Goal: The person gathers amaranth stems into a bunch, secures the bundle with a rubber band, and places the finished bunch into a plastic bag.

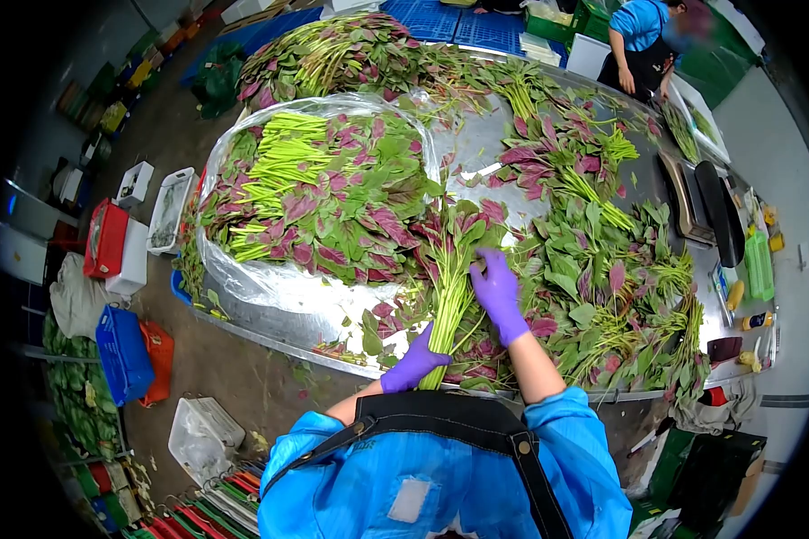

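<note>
In the head view, my left hand (412, 362), in a purple glove, is wrapped round the lower stems of a bunch of red-and-green amaranth (450, 301). The bunch stands nearly upright at the table's near edge, leaves pointing away from me. My right hand (498, 295), gloved too, is at the right side of the bunch by its upper stems. Its fingers are bent and apart, with nothing plainly held. Left of the bunch, a big pile of amaranth (288, 162) lies in a clear plastic liner (243, 280). Loose amaranth (575, 251) covers the table on my right.
The metal table (292, 334) carries another amaranth heap (333, 54) at the back. A co-worker (643, 45) stands at the far right. Toward the right end are a scale (688, 198) and a green bottle (759, 265). Blue (124, 355) and red (106, 238) crates stand left.
</note>
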A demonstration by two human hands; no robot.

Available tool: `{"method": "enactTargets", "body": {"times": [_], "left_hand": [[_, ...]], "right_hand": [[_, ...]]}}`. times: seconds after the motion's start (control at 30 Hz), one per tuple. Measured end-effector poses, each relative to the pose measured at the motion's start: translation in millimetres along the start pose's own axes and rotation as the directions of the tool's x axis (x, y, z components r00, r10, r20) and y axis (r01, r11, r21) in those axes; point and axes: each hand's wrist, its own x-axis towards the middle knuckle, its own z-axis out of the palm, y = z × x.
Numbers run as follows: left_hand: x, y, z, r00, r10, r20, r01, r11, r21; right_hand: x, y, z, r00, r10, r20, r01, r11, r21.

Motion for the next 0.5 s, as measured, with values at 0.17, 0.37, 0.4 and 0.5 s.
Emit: {"method": "enactTargets", "body": {"times": [0.17, 0.37, 0.4, 0.5], "left_hand": [[0.3, -3.4, 1.5, 0.999, 0.023, -0.034, -0.022, 0.999, 0.029], [-2.1, 7.8, 1.6, 1.0, -0.015, -0.026, 0.012, 0.994, -0.108], [-0.6, 6.2, 1.0, 1.0, -0.025, -0.01, 0.023, 0.982, -0.186], [3.0, 0.1, 0.1, 0.999, -0.032, 0.017, 0.035, 0.958, -0.285]], "right_hand": [[16.9, 35.6, 27.6, 0.998, 0.028, -0.047, -0.027, 0.999, 0.024], [-25.7, 10.5, -19.4, 0.992, -0.102, -0.079, 0.105, 0.994, 0.038], [-34.5, 12.6, -22.7, 0.992, -0.103, -0.074, 0.106, 0.994, 0.035], [-53.4, 21.2, -33.3, 0.995, -0.067, -0.08, 0.048, 0.974, -0.223]]}}
